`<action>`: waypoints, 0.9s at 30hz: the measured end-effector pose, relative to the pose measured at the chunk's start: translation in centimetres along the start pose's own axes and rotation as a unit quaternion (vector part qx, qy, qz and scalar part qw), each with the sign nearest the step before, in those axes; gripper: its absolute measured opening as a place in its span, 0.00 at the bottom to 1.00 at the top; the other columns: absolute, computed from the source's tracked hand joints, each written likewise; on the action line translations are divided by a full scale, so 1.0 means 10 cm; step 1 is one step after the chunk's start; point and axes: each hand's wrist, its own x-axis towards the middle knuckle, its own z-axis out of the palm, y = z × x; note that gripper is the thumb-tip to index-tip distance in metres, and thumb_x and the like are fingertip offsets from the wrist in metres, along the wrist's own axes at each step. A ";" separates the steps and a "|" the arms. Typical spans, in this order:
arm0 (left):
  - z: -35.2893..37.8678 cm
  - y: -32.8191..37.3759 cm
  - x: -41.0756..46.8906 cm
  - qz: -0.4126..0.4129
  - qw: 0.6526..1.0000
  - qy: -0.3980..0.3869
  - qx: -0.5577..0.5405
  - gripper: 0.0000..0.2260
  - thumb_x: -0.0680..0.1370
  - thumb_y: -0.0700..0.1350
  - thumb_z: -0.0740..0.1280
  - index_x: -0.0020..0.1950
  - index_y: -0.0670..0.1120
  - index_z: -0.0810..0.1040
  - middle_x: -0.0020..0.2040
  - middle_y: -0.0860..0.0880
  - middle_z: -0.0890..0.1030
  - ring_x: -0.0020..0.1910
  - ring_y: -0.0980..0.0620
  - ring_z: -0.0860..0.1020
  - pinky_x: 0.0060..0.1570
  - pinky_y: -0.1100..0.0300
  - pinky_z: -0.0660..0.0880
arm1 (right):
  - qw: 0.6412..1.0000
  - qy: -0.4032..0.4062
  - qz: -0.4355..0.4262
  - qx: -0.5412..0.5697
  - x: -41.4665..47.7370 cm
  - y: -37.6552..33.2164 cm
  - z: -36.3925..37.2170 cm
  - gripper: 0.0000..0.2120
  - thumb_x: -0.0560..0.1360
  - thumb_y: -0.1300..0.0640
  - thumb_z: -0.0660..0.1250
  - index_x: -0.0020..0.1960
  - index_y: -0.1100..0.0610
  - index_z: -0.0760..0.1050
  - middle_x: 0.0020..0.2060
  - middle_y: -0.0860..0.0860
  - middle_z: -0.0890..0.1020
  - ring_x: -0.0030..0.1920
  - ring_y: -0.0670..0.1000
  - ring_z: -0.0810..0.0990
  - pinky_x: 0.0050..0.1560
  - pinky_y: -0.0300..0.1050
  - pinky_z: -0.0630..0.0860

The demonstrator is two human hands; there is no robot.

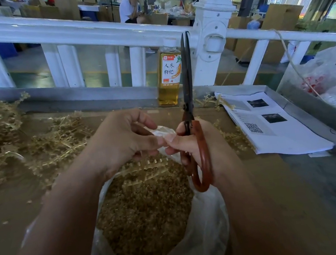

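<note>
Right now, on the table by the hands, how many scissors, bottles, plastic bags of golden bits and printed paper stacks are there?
scissors: 1, held in the right hand
bottle: 1
plastic bag of golden bits: 1, its edge pinched by the left hand
printed paper stack: 1
Total: 4

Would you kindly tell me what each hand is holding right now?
Left hand: pinches the rim of the plastic bag.
Right hand: grips the scissors, thumb touching the same rim.
</note>
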 end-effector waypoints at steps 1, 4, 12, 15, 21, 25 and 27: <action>0.00 0.00 0.00 -0.001 1.000 -0.004 -0.001 0.10 0.66 0.37 0.74 0.44 0.42 0.77 0.33 0.43 0.83 0.29 0.52 0.81 0.22 0.66 0.70 | 1.000 0.004 -0.001 0.006 0.00 0.00 0.00 0.08 0.73 0.60 0.69 0.41 0.56 0.69 0.26 0.49 0.80 0.22 0.45 0.70 0.26 0.38 0.68; 0.01 -0.01 -0.01 -0.006 0.999 0.011 -0.040 0.03 0.70 0.38 0.70 0.42 0.42 0.78 0.33 0.45 0.83 0.30 0.53 0.81 0.25 0.66 0.74 | 0.998 0.014 0.007 0.056 0.00 0.02 0.02 0.10 0.73 0.65 0.68 0.40 0.56 0.68 0.22 0.49 0.79 0.21 0.44 0.72 0.23 0.38 0.68; -0.10 0.07 -0.03 0.112 0.963 0.157 -0.186 0.14 0.73 0.48 0.68 0.27 0.48 0.76 0.25 0.52 0.76 0.23 0.55 0.71 0.24 0.67 0.65 | 0.967 0.114 -0.002 0.228 0.13 0.07 -0.01 0.13 0.71 0.72 0.66 0.40 0.58 0.66 0.21 0.50 0.77 0.23 0.47 0.75 0.25 0.40 0.71; -0.06 0.12 -0.09 0.066 0.988 -0.044 -0.131 0.14 0.70 0.53 0.68 0.29 0.46 0.80 0.27 0.48 0.80 0.22 0.54 0.75 0.22 0.69 0.66 | 0.953 0.132 -0.018 0.273 0.13 0.08 -0.01 0.09 0.72 0.72 0.65 0.47 0.62 0.68 0.25 0.52 0.77 0.24 0.47 0.77 0.26 0.39 0.75; 0.19 0.00 -0.01 -0.026 0.998 -0.052 0.004 0.08 0.75 0.46 0.66 0.40 0.46 0.82 0.37 0.49 0.84 0.36 0.55 0.82 0.30 0.68 0.74 | 0.947 0.116 -0.015 0.301 0.11 0.05 0.01 0.10 0.72 0.71 0.66 0.49 0.62 0.70 0.22 0.51 0.78 0.24 0.46 0.79 0.27 0.38 0.78; 0.18 -0.03 0.02 -0.008 0.999 -0.029 -0.027 0.09 0.76 0.45 0.65 0.41 0.46 0.83 0.40 0.46 0.85 0.41 0.51 0.83 0.33 0.65 0.76 | 0.951 0.057 0.009 0.304 0.10 0.05 0.08 0.09 0.71 0.71 0.66 0.48 0.61 0.71 0.22 0.52 0.79 0.24 0.47 0.79 0.25 0.37 0.76; 0.18 -0.04 0.03 0.008 0.999 -0.004 -0.037 0.07 0.76 0.43 0.66 0.41 0.45 0.83 0.38 0.45 0.85 0.39 0.48 0.83 0.34 0.64 0.76 | 0.956 0.027 0.011 0.292 0.09 0.06 0.12 0.08 0.71 0.71 0.67 0.44 0.61 0.71 0.23 0.53 0.79 0.24 0.47 0.79 0.25 0.37 0.77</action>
